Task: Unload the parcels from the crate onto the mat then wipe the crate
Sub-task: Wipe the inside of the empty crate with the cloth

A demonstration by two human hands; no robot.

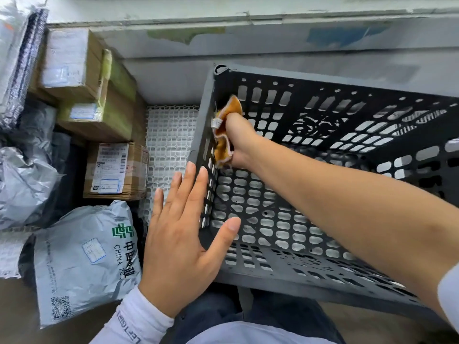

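Currently the wiping step is in hand: the grey perforated plastic crate [310, 175] shows no parcels inside, so unloading appears complete. The right hand [239, 139] reaches into the crate and grips a bunched orange cloth [224, 131], fingers curled round it, pressing it against the inner face of the crate's left wall near the far corner. The left hand [185, 240] lies with fingers straight and spread; its fingertips and thumb rest at the crate's left rim, apparently to brace it, and it holds nothing.

The parcels lie left of the crate: a grey China Post mailer bag [84, 256] nearest the person, a labelled cardboard box [115, 170] beyond it, stacked cardboard boxes [87, 83] farther on, and grey poly bags [22, 180] at the far left. The white lattice mat [170, 142] shows between the boxes and the crate.

The next move calls for firm cloth contact drawn along the wall, then the remaining walls and floor, with the crate held steady.
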